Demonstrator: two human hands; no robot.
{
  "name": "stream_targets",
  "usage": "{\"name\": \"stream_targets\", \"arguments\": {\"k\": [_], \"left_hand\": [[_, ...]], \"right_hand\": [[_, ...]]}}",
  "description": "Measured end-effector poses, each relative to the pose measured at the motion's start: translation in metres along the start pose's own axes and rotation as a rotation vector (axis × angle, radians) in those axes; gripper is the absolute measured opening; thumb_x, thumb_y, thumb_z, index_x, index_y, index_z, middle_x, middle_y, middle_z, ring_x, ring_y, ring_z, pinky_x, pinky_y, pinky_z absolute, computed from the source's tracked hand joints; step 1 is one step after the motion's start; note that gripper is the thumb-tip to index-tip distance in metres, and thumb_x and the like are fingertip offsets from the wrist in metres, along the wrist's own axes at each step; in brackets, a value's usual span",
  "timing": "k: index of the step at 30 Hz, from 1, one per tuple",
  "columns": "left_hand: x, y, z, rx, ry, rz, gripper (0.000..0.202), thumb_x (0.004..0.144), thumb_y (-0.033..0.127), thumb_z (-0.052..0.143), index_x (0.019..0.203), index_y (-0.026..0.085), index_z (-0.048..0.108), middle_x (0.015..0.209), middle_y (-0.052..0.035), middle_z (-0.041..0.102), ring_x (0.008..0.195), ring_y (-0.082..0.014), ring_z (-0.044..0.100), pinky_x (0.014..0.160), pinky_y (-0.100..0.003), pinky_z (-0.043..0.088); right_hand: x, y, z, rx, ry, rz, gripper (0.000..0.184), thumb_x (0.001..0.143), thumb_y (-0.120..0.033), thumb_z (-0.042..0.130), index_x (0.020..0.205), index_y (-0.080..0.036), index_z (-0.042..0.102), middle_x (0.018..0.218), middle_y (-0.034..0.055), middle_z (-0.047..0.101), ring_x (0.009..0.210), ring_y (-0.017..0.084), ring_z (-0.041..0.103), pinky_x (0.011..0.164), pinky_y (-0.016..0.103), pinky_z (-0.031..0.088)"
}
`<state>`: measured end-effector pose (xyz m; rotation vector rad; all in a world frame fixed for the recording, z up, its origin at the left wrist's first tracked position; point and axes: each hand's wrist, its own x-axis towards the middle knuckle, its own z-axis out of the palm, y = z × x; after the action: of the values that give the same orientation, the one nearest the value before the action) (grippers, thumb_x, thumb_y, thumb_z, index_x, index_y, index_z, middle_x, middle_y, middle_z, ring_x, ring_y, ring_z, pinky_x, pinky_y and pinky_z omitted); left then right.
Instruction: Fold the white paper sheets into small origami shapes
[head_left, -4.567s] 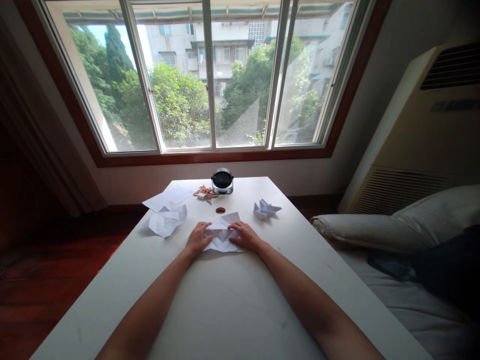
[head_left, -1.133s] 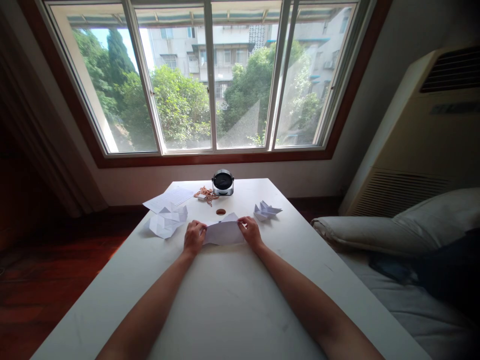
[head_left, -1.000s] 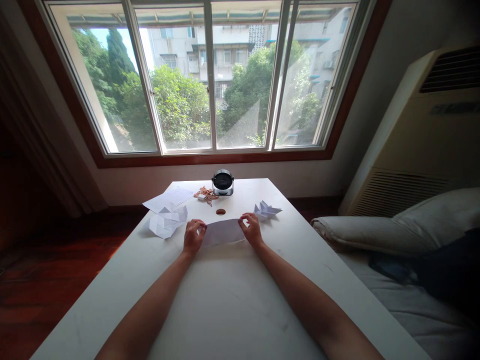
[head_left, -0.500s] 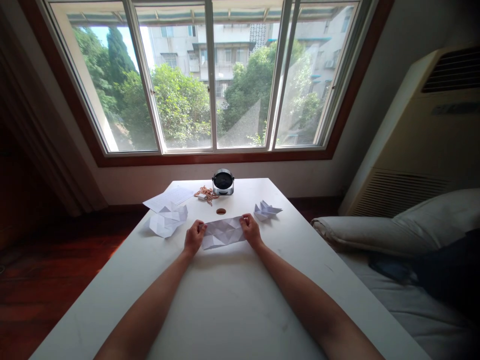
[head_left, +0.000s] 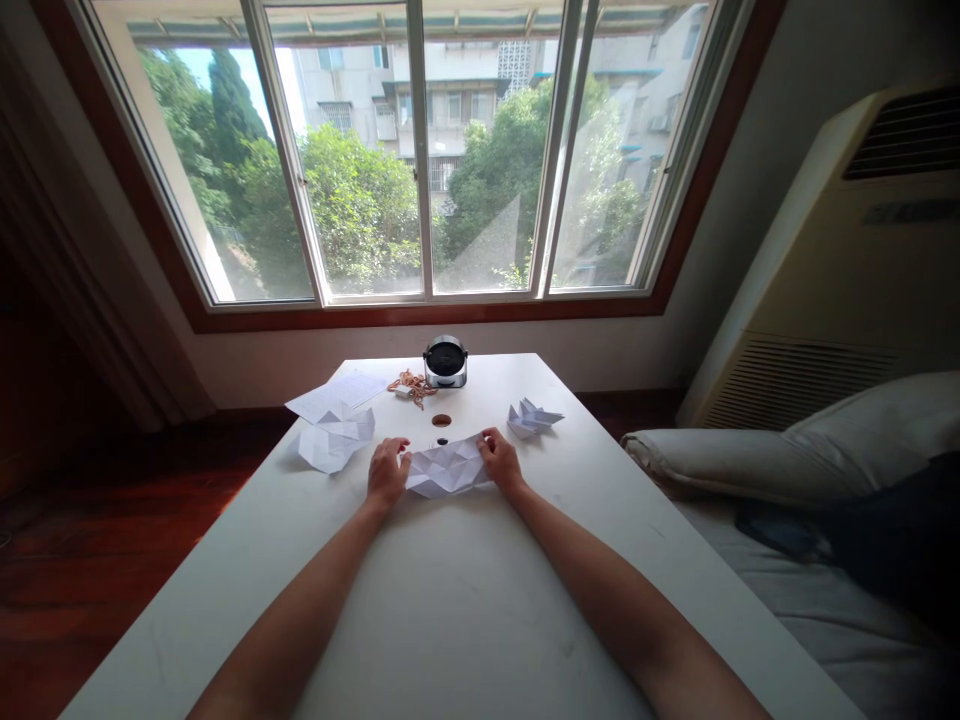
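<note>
A creased sheet of white paper (head_left: pixel 448 468), folded to a wide strip with zigzag facets, lies low over the table between my hands. My right hand (head_left: pixel 500 462) pinches its right end between thumb and fingers. At the left end, my left hand (head_left: pixel 388 471) keeps its thumb and fingers around the paper's edge, in a looser grip with the fingertips slightly parted. To the right stands a pointed folded paper piece (head_left: pixel 534 419). On the left rests another crumpled, creased paper (head_left: pixel 335 440).
Flat written sheets (head_left: pixel 337 393) lie at the table's far left. Farther back are a round black-and-silver device (head_left: pixel 445 362) and a bundled orange cord (head_left: pixel 412 387). The white table (head_left: pixel 435 610) has a round hole (head_left: pixel 442 421) beyond the paper. A sofa (head_left: pixel 720 465) is to the right.
The paper has tipped down and its folds buckle more, uncovering a small dark spot behind it. My left fingers have loosened and lifted slightly; my right hand stays nearly in place.
</note>
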<state>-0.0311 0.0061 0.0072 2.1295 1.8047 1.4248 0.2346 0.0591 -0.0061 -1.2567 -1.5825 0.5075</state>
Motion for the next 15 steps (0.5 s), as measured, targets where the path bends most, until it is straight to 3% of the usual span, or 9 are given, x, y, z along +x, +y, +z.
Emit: {"name": "stream_targets", "arguments": {"k": [3,7,10,12,15], "left_hand": [[-0.001,0.013,-0.001,0.048,-0.01,0.055,0.019,0.087,0.021,0.056,0.103,0.021,0.067,0.105,-0.0102,0.067,0.1,-0.0277,0.061,0.094,-0.045,0.045],[-0.005,0.028,-0.001,-0.034,-0.275,0.187,0.017,0.085,0.02,0.059,0.097,0.025,0.071,0.101,-0.0074,0.069,0.101,-0.026,0.062,0.096,-0.044,0.047],[-0.008,0.034,-0.002,-0.115,-0.428,0.303,0.015,0.08,0.018,0.066,0.088,0.027,0.074,0.11,-0.0062,0.07,0.108,-0.0256,0.062,0.102,-0.045,0.045],[-0.009,0.035,-0.002,-0.154,-0.427,0.328,0.016,0.08,0.018,0.066,0.09,0.027,0.075,0.124,-0.0064,0.065,0.114,-0.0258,0.06,0.106,-0.045,0.044],[-0.008,0.033,-0.001,-0.238,-0.323,0.242,0.026,0.083,0.02,0.065,0.107,0.026,0.07,0.139,-0.0083,0.055,0.12,-0.0251,0.059,0.104,-0.043,0.048]], "right_hand": [[-0.002,-0.002,0.0,-0.032,-0.021,-0.022,0.024,0.085,-0.041,0.05,0.096,-0.024,0.064,0.061,-0.0016,0.055,0.057,0.018,0.051,0.061,0.028,0.039],[-0.003,-0.005,-0.001,-0.041,-0.033,-0.017,0.024,0.084,-0.041,0.051,0.096,-0.025,0.065,0.062,-0.0007,0.056,0.058,0.018,0.051,0.062,0.028,0.039],[-0.003,-0.006,-0.002,-0.031,-0.03,-0.005,0.025,0.084,-0.042,0.051,0.096,-0.025,0.065,0.064,-0.0001,0.057,0.06,0.019,0.052,0.062,0.028,0.04],[-0.002,-0.005,-0.003,-0.021,-0.026,0.002,0.026,0.084,-0.042,0.051,0.097,-0.024,0.065,0.064,0.0002,0.058,0.06,0.019,0.052,0.062,0.029,0.04],[-0.001,-0.004,-0.003,-0.014,-0.009,0.005,0.025,0.085,-0.042,0.051,0.096,-0.024,0.064,0.065,0.0006,0.059,0.06,0.019,0.053,0.063,0.029,0.041]]}}
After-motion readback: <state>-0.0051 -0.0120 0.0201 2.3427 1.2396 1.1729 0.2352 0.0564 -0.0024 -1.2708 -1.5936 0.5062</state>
